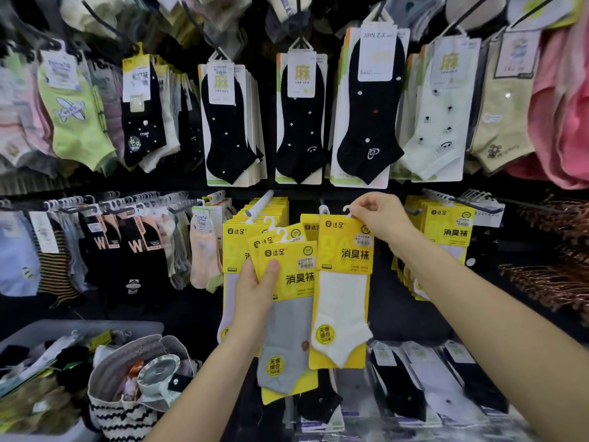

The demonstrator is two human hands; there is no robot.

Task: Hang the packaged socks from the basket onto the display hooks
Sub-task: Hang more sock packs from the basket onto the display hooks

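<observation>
The right grip [379, 215] pinches the hanger tab of the white-sock pack [341, 307], which hangs upright below it. The left grip [255, 295] holds a fanned stack of yellow packs [288, 330], its edge overlapped by the white-sock pack. Hung rows [446, 224] flank both sides.

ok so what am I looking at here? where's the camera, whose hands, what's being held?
No robot here: one camera worn on a person's head looks forward and down, so both arms enter from below. Ahead is a shop wall of packaged socks on hooks. The left hand holds a fan of yellow packs, the front one with a grey sock. The right hand pinches the plastic hanger of a white-sock pack, held up near the wall. Lower left, a grey basket holds more socks, with a woven bag next to it.
</observation>
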